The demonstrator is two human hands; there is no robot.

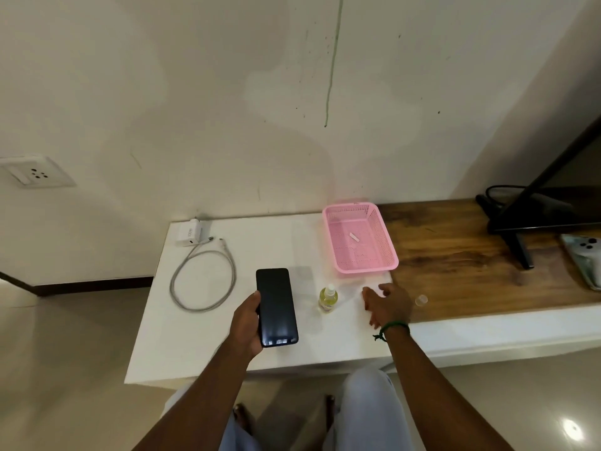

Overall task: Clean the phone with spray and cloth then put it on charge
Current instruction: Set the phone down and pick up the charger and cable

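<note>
My left hand [247,323] grips the phone [276,307]; my right hand [387,304] hovers, fingers loosely spread, right of the spray bottle [327,299].

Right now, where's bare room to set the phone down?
Bare: white table behind the phone, between cable and basket; also its near-left corner. Crowded: spray bottle beside right hand, before the basket.

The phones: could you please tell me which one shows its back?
The pale phone at the far right on the wooden top, camera lenses up. The black phone, held in the left hand, shows its dark screen.
</note>
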